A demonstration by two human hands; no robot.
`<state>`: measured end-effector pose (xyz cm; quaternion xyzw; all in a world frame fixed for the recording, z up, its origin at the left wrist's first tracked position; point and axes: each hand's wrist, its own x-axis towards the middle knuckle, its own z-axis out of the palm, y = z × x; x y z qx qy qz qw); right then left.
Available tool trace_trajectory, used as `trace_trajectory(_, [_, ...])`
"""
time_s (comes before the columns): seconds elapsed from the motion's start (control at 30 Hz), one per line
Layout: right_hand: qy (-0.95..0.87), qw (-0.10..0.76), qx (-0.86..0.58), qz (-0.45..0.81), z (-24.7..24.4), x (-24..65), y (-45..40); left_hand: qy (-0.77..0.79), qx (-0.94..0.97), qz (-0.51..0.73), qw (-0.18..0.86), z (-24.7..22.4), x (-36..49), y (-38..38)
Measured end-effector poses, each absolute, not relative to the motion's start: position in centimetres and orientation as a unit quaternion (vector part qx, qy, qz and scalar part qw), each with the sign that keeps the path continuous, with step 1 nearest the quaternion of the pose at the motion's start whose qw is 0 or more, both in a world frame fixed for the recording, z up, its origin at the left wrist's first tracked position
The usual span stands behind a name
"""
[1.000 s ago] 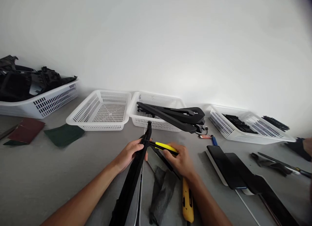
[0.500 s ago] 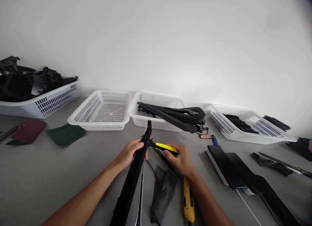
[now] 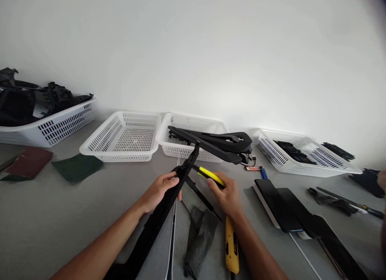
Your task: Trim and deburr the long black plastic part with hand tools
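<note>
My left hand (image 3: 161,190) is closed round a long black plastic trim strip (image 3: 165,209), which slants from the lower left up to the middle. My right hand (image 3: 226,191) grips a slim knife-like tool with a yellow-and-black handle (image 3: 212,176). Its dark tip meets or crosses the strip near the upper end; contact is hard to judge. Below the hands lie a narrow black piece (image 3: 203,197) and a crumpled dark grey cloth (image 3: 200,237). A yellow-bodied tool (image 3: 231,248) rests beside my right forearm.
White baskets stand along the wall: one with nothing visible inside (image 3: 120,156), one with black trim parts (image 3: 164,140), and others with black parts (image 3: 66,129) (image 3: 280,159). Green (image 3: 78,167) and maroon sheets (image 3: 31,163) lie left. A phone (image 3: 277,205) lies right.
The strip has tilted further, its upper end swinging right and up. My right hand and the tool have shifted slightly right and up along it. Both grips remain closed.
</note>
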<state>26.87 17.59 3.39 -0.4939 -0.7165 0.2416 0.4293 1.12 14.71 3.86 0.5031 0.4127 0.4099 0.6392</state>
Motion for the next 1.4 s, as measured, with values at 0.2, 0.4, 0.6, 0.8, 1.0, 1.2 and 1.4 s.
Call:
trace_trajectory(0.2, [-0.72, 0.427, -0.492, 0.239, 3.6, 26.7, 17.5, 0.427, 0.493, 0.427, 0.627, 3.3, 1.2, 15.0])
trace_trajectory(0.4, [-0.729, 0.419, -0.484, 0.244, 3.7, 26.8, 17.6, 0.43, 0.497, 0.429, 0.619, 3.4, 1.2, 15.0])
trace_trajectory(0.6, [-0.729, 0.415, -0.489, 0.239, 3.7, 27.0, 17.5, 0.43, 0.491, 0.436, 0.62, 3.6, 1.3, 15.1])
trace_trajectory(0.8, [-0.754, 0.395, -0.465, 0.242, 3.7, 26.8, 17.3, 0.429, 0.485, 0.445, 0.618, 3.6, 1.3, 15.1])
trace_trajectory(1.0, [-0.725, 0.422, -0.496, 0.224, 3.4, 26.8, 17.6, 0.429, 0.48, 0.43, 0.633, 3.8, 1.4, 15.0])
trace_trajectory(1.2, [-0.744, 0.402, -0.489, 0.215, 3.3, 27.0, 17.6, 0.449, 0.471, 0.425, 0.629, 4.0, 1.6, 14.8])
trace_trajectory(1.4, [-0.743, 0.407, -0.493, 0.198, 3.2, 26.9, 17.7, 0.451, 0.476, 0.424, 0.625, 4.3, 1.6, 14.8])
